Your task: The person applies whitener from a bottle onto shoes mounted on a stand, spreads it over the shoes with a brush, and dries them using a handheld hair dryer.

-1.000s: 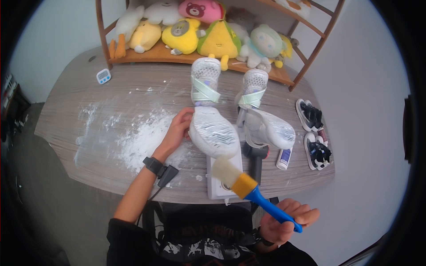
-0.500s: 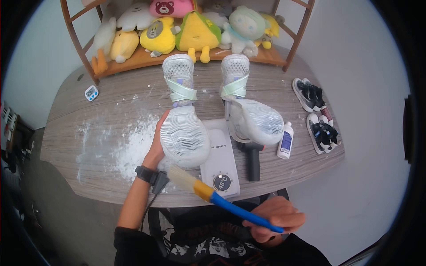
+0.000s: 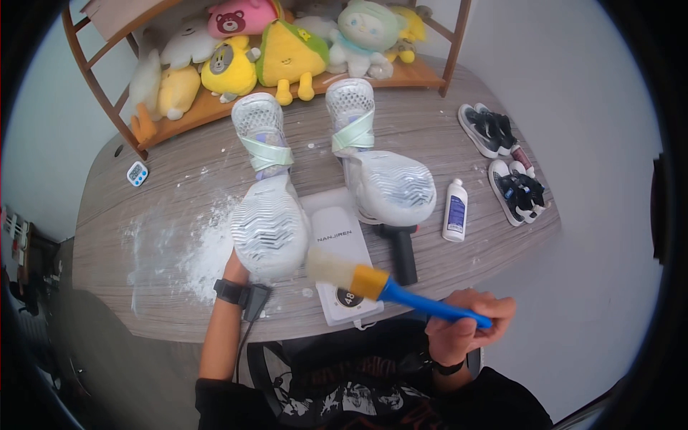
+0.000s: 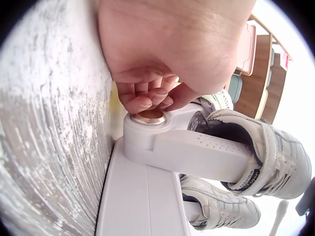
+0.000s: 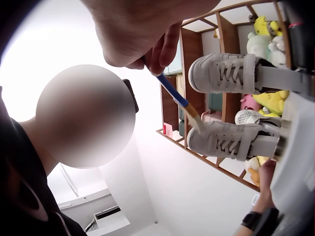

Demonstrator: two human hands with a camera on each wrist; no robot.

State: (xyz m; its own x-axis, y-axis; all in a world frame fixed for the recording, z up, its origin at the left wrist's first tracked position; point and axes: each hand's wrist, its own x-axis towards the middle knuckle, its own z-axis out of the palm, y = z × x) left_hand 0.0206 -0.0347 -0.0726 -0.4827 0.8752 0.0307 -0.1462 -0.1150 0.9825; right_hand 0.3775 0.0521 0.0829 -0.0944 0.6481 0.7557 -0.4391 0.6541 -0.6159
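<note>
My right hand (image 3: 466,326) grips the blue handle of a flat paintbrush (image 3: 369,282). Its pale bristles are at the toe of the left front white sneaker (image 3: 271,229), overlapping it in the right wrist view. A second white sneaker (image 3: 398,188) is beside it; both sit on the arms of a white shoe dryer (image 3: 337,222), soles toward me. Behind the left sneaker, the sole hides most of my left hand in the head view. In the left wrist view, the curled fingers and thumb of my left hand (image 4: 157,88) hold the metal-ringed joint of the dryer.
Two shoes with mint straps (image 3: 352,118) are behind the sneakers. White powder (image 3: 208,251) covers the table's left part. A black-handled tool (image 3: 403,258), a white bottle (image 3: 455,210) and small black-and-white shoes (image 3: 517,193) stand right. A timer (image 3: 137,173) and plush toys (image 3: 290,57) are farther back.
The brush has swept left past the toe of the left sneaker, then back right. My left hand has moved farther behind that sneaker. The head view has shifted.
</note>
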